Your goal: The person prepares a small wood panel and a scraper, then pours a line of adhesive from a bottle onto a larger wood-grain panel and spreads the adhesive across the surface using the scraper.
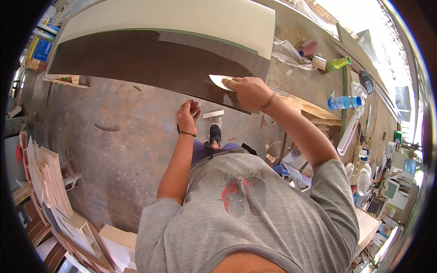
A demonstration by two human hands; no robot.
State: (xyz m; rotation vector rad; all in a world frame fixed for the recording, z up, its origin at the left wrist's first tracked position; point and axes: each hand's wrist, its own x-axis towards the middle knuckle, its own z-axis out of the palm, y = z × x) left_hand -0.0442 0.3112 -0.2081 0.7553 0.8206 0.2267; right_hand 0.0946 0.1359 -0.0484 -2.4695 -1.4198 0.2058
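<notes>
My right hand (pixel 250 92) is closed on a thin, flat white piece (pixel 219 81) with a pointed end; I cannot make out its exact kind. It presses the piece against a long dark brown panel (pixel 136 54), near the panel's right end. Around that spot the surface looks glossy and wet in patches. My left hand (pixel 188 119) hangs just off the panel's near edge, touching nothing, its fingers loosely curled and apart. Behind the dark area lies a cream-white panel (pixel 173 16), with a thin green strip along the border between them.
A blue-labelled water bottle (pixel 344 102), a green bottle (pixel 338 63) and a reddish-brown roll (pixel 307 48) lie on the bench at right. A small white strip (pixel 213 113) lies below, near my shoe. Stacked wooden boards (pixel 50 177) stand at lower left.
</notes>
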